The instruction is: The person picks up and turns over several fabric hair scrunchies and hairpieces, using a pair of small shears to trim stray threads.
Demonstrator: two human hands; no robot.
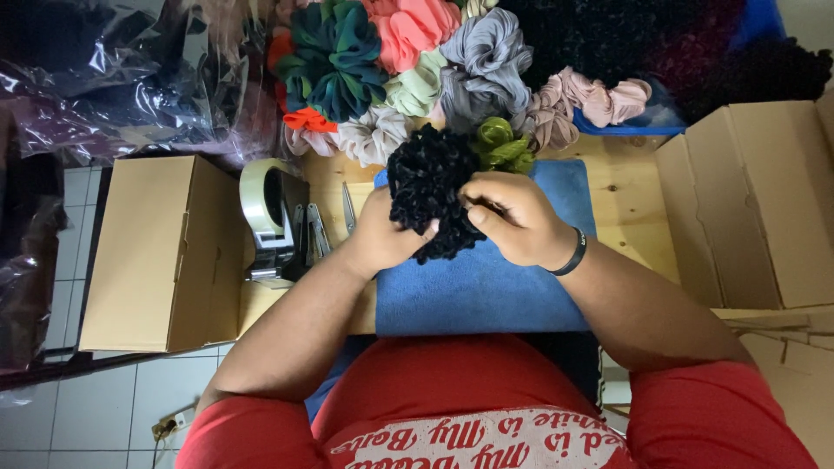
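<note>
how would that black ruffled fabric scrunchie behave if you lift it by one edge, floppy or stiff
Probably floppy: the black ruffled fabric scrunchie bunches into loose folds where the left hand and right hand grip it. Likely light for its bulk, being all gathered cloth. It looks unlikely to slip or roll on the blue cloth pad.

Tan carton (161,252) left; open carton (756,204) right

Both hands' fingers (486,217) apparently grip a black scrunchie (430,195).
</note>
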